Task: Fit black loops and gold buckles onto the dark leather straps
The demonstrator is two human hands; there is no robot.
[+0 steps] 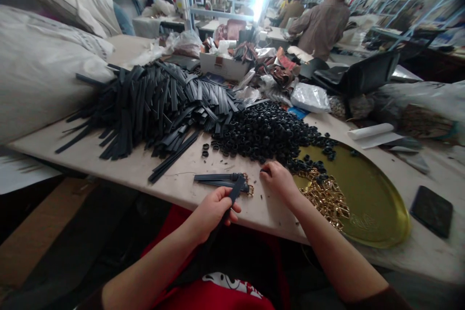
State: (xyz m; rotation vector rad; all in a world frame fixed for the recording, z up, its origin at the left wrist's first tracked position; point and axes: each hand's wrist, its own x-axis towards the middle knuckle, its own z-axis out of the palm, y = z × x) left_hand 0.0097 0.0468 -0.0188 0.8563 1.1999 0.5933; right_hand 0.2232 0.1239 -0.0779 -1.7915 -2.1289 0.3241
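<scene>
My left hand [220, 206] is closed around a dark strap [238, 189], whose upper end points up and to the right. Just behind it, two finished-looking straps [214, 178] with gold buckles [250, 190] lie on the table. At the front edge of a heap of small black strap loops [263, 128], my right hand [278, 179] is pinched, with a dark loop partly visible at its fingertips. Right of that wrist, loose gold buckles [329, 198] are piled on a gold oval tray [378, 193].
A large pile of dark straps [156, 101] covers the table's left side. A phone [431, 210] lies at the right. Behind are a white box [223, 65], scraps and plastic bags. A big white sack [43, 72] stands left. Several people work farther back.
</scene>
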